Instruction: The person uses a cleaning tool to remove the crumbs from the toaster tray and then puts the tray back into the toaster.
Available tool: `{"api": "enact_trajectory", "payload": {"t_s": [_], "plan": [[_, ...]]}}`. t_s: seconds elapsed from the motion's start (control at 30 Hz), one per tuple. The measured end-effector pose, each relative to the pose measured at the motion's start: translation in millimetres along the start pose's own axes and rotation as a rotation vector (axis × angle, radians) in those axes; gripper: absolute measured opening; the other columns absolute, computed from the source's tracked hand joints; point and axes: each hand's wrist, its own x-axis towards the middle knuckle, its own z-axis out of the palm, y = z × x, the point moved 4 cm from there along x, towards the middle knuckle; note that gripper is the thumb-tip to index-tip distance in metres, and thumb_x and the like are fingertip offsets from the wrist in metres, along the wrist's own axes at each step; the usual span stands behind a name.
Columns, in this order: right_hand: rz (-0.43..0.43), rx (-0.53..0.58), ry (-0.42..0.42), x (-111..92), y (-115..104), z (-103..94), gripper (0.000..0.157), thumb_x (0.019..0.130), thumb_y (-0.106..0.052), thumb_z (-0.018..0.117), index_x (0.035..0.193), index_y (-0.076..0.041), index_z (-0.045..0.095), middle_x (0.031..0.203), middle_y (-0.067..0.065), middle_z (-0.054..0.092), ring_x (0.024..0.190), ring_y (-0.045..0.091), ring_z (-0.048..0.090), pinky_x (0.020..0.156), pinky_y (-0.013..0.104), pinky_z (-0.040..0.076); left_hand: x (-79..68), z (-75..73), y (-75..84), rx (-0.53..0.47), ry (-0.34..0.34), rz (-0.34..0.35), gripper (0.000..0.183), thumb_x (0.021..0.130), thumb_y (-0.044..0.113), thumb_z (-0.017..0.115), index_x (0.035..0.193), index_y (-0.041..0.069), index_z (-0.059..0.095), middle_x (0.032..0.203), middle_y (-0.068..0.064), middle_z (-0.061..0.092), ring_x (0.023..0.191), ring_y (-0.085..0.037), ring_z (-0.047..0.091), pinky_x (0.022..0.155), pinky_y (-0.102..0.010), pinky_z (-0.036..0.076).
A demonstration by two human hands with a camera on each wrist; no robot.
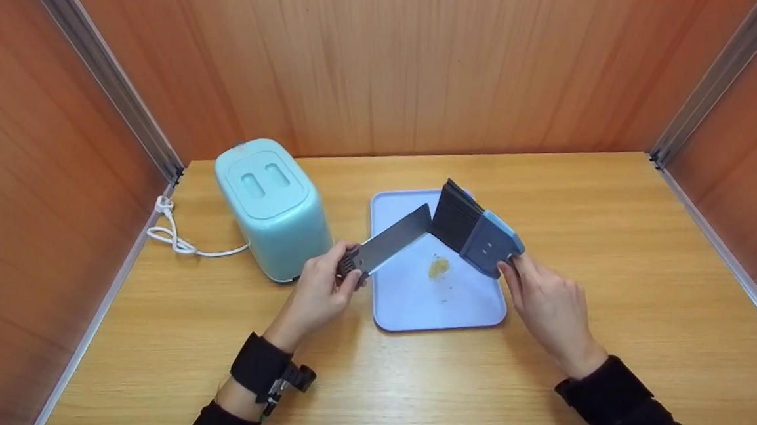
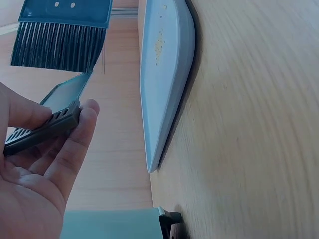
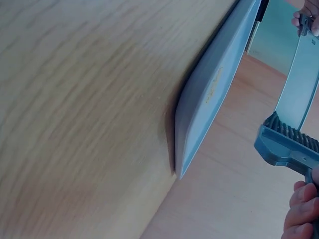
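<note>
My left hand (image 1: 322, 294) pinches the dark slotted end of a flat grey scraper (image 1: 395, 238), whose long edge looks finely toothed. In my right hand (image 1: 549, 308) is a blue hand brush (image 1: 491, 246), gripped at its handle, with its black bristles (image 1: 454, 217) toward the scraper. The bristle corner meets the scraper's far end in the head view. Both tools are held up over a pale lavender-blue tray (image 1: 405, 313). A small heap of yellow-brown crumbs (image 1: 439, 267) lies mid-tray, with a few specks nearer me. The left wrist view shows the slotted end (image 2: 55, 124) between thumb and fingers.
A mint-green toaster with a lid (image 1: 280, 213) stands left of the tray, close beyond my left hand. Its white cord (image 1: 179, 243) runs to the left edge of the wooden table (image 1: 644, 268). Wood-grain panels (image 1: 427, 64) enclose the back and both sides.
</note>
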Motion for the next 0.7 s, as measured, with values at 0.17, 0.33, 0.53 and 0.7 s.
{"api": "enact_trajectory", "payload": {"t_s": [0.17, 0.33, 0.53, 0.7], "plan": [[-0.020, 0.045, 0.002, -1, -8, -3.9, 0.016, 0.104, -0.020, 0.073, 0.106, -0.005, 0.070, 0.067, 0.003, 0.062, 0.050, 0.007, 0.038, 0.046, 0.022, 0.029, 1.3, 1.3, -2.5, -0.002, 0.008, 0.001, 0.034, 0.100, -0.001, 0.068, 0.133, 0.002, 0.063, 0.107, -0.015, 0.077, 0.086, -0.017, 0.073, 0.071, -0.027, 0.063], [-0.047, 0.073, -0.013, -1, -18, -5.6, 0.019, 0.104, -0.020, 0.073, 0.115, -0.005, 0.073, 0.070, 0.003, 0.067, 0.052, 0.006, 0.042, 0.047, 0.021, 0.033, 2.4, 1.0, -2.2, 0.007, 0.018, 0.007, 0.034, 0.100, -0.002, 0.068, 0.133, 0.001, 0.063, 0.110, -0.017, 0.076, 0.088, -0.019, 0.074, 0.073, -0.029, 0.064], [0.004, 0.005, -0.005, 1, -5, -3.7, 0.018, 0.106, -0.021, 0.070, 0.107, -0.004, 0.070, 0.074, 0.010, 0.071, 0.049, 0.011, 0.044, 0.044, 0.026, 0.033, 2.0, 1.2, 0.2, 0.013, 0.009, 0.015, 0.034, 0.099, -0.001, 0.068, 0.133, 0.001, 0.063, 0.109, -0.017, 0.077, 0.087, -0.019, 0.074, 0.072, -0.029, 0.064], [0.046, -0.009, 0.046, 1, 7, -9.4, 0.018, 0.105, -0.018, 0.072, 0.108, -0.001, 0.071, 0.070, 0.011, 0.068, 0.047, 0.012, 0.037, 0.044, 0.026, 0.028, 1.5, 0.7, -0.1, 0.011, 0.002, -0.004, 0.033, 0.099, -0.001, 0.067, 0.132, 0.001, 0.063, 0.109, -0.017, 0.077, 0.085, -0.018, 0.074, 0.070, -0.026, 0.063]]}}
